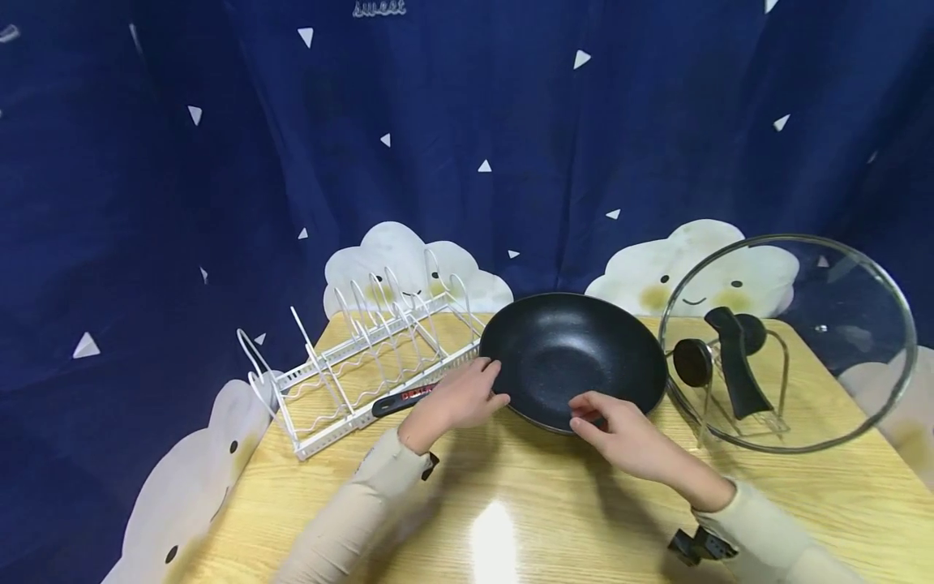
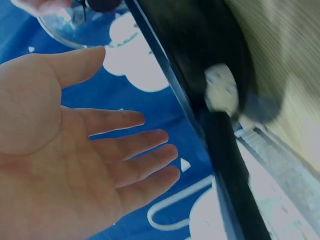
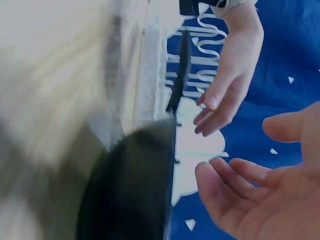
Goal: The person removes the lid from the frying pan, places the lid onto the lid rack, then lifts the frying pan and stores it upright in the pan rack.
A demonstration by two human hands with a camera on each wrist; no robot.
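A black wok (image 1: pixel 572 357) sits on the table, its long dark handle (image 1: pixel 400 401) running left over the edge of a white wire rack (image 1: pixel 343 418). My left hand (image 1: pixel 463 395) hovers above the wok's left rim near the handle, and in the left wrist view its fingers (image 2: pixel 145 145) are spread with nothing in them. Over the front right rim is my right hand (image 1: pixel 620 434), its fingers loosely bent and holding nothing. In the right wrist view a gap separates that hand (image 3: pixel 265 185) from the wok's side (image 3: pixel 135 185).
To the right a large glass lid (image 1: pixel 908 324) with a black handle (image 1: pixel 740 365) leans upright in a metal stand (image 1: pixel 784 381). The wooden table (image 1: pixel 554 519) reaches back to a dark blue curtain (image 1: pixel 452 105) printed with clouds and triangles.
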